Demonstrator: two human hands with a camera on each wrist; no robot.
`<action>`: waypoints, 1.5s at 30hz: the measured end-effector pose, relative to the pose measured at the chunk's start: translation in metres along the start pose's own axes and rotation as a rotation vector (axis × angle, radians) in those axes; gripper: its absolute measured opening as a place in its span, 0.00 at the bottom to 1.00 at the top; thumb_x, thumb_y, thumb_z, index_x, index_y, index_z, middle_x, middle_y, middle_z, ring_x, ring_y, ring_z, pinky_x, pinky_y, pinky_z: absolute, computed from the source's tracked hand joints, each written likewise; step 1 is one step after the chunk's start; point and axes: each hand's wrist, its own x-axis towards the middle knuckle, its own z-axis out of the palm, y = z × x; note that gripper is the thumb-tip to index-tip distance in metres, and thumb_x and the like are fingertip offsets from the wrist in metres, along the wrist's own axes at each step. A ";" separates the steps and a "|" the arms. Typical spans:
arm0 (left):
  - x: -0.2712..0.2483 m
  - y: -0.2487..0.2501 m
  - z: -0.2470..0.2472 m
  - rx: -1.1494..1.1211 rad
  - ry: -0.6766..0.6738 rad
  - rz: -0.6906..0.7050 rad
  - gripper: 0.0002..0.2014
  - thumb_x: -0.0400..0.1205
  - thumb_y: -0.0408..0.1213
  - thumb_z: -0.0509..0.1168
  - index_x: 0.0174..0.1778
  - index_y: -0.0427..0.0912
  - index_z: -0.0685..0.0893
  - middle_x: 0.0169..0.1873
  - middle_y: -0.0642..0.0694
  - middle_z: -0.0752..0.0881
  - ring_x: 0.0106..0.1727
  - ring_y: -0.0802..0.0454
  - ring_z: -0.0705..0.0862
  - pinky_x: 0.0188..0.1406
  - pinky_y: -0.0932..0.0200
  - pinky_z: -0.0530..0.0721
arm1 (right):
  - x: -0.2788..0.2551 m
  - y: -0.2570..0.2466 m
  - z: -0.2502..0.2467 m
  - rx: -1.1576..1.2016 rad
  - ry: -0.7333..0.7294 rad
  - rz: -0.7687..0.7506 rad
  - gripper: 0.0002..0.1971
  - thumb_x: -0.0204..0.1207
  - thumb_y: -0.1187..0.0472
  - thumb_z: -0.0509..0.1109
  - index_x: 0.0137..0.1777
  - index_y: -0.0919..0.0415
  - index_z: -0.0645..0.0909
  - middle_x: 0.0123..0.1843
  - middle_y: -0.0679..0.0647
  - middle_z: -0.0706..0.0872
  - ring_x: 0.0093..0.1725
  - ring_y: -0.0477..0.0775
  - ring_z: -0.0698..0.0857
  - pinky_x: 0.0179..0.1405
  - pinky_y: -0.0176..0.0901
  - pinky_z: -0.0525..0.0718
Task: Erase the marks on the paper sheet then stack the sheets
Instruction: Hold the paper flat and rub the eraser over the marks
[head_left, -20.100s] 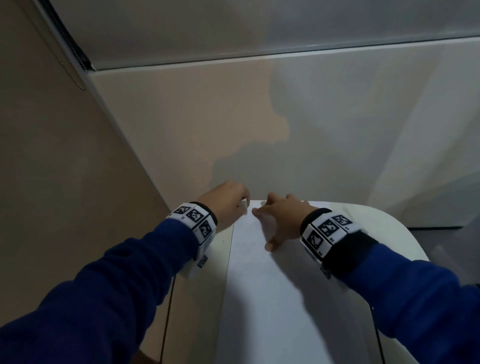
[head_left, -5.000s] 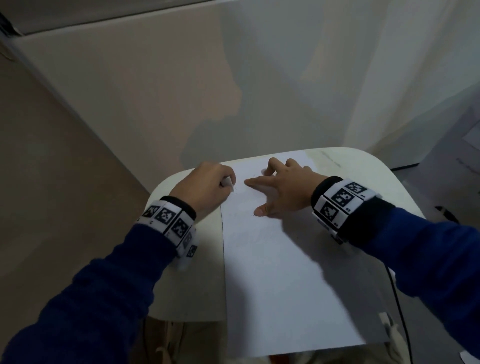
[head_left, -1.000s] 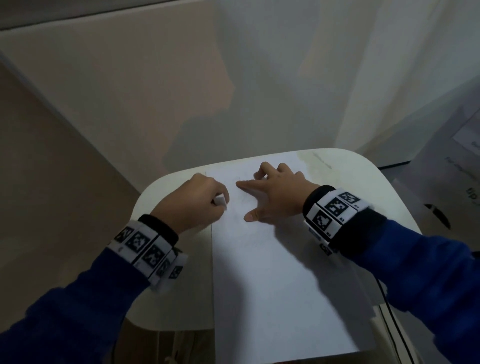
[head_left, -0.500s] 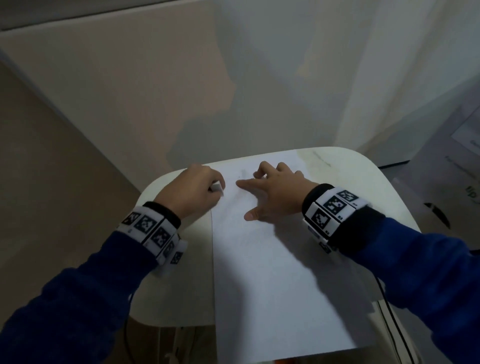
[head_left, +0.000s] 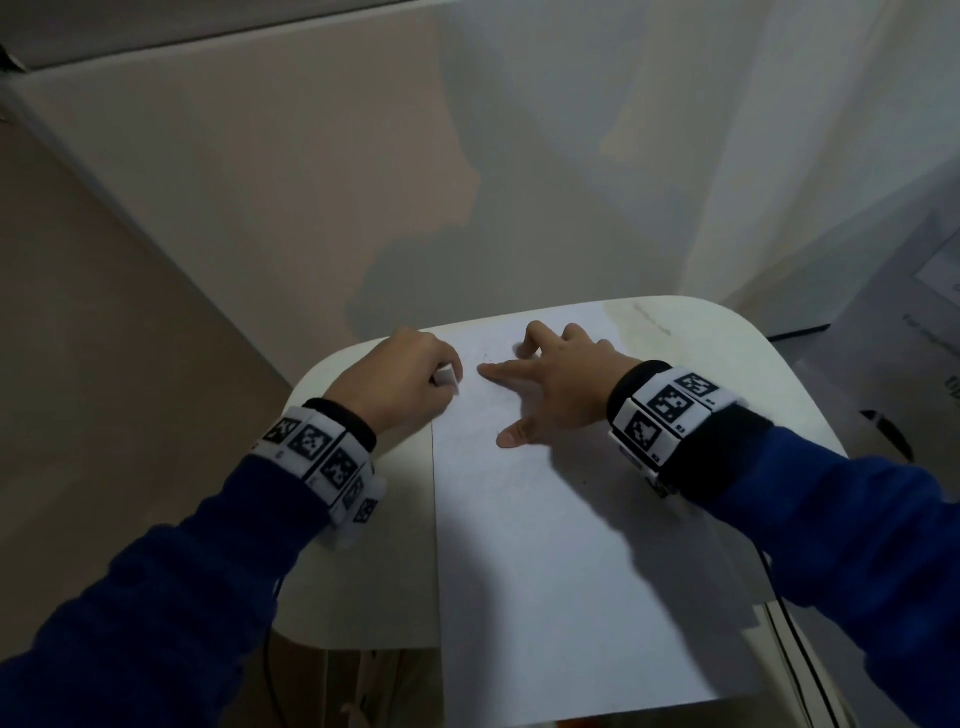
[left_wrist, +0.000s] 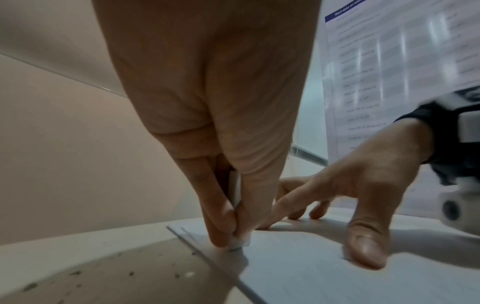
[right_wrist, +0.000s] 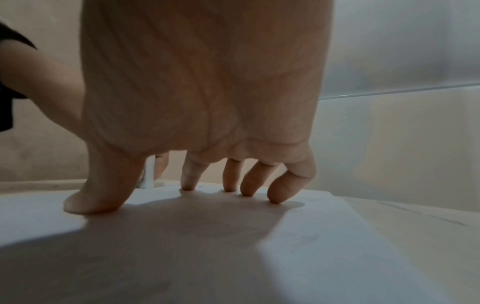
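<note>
L hand (left_wrist: 207, 102) fingers pinch small white eraser (left_wrist: 237, 242) at far-left corner of white paper sheet (head_left: 561, 571) on pale rounded table (head_left: 363, 571). R hand (head_left: 556, 387) fingers splayed, pressing sheet. Risk: rubbing nr edge creases/tears paper if hold slips.

Matt white paper sheet (head_left: 545, 545) on smooth matt tabletop (head_left: 363, 571).

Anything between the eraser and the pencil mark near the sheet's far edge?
Nothing visible. The eraser, pinched in the left hand, touches the paper sheet; bare paper separates it from the faint mark.
</note>
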 end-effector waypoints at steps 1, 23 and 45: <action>-0.002 0.000 0.000 0.004 -0.010 0.003 0.09 0.73 0.31 0.67 0.38 0.48 0.91 0.31 0.56 0.86 0.34 0.57 0.85 0.31 0.62 0.77 | 0.000 0.000 0.000 -0.002 0.001 0.000 0.45 0.60 0.17 0.63 0.78 0.21 0.53 0.76 0.46 0.62 0.72 0.63 0.66 0.64 0.61 0.75; -0.004 0.003 0.001 0.060 -0.012 0.005 0.10 0.74 0.31 0.67 0.40 0.48 0.91 0.29 0.56 0.85 0.31 0.59 0.83 0.29 0.63 0.75 | -0.003 -0.003 0.000 -0.003 0.004 0.013 0.44 0.62 0.19 0.64 0.79 0.23 0.53 0.76 0.47 0.62 0.73 0.63 0.65 0.65 0.61 0.74; 0.007 0.007 0.002 0.067 0.019 -0.036 0.10 0.76 0.31 0.66 0.40 0.47 0.92 0.33 0.53 0.88 0.35 0.53 0.86 0.32 0.61 0.79 | -0.005 -0.003 0.000 0.006 0.003 0.024 0.45 0.63 0.19 0.64 0.80 0.23 0.53 0.77 0.47 0.62 0.74 0.62 0.64 0.66 0.60 0.73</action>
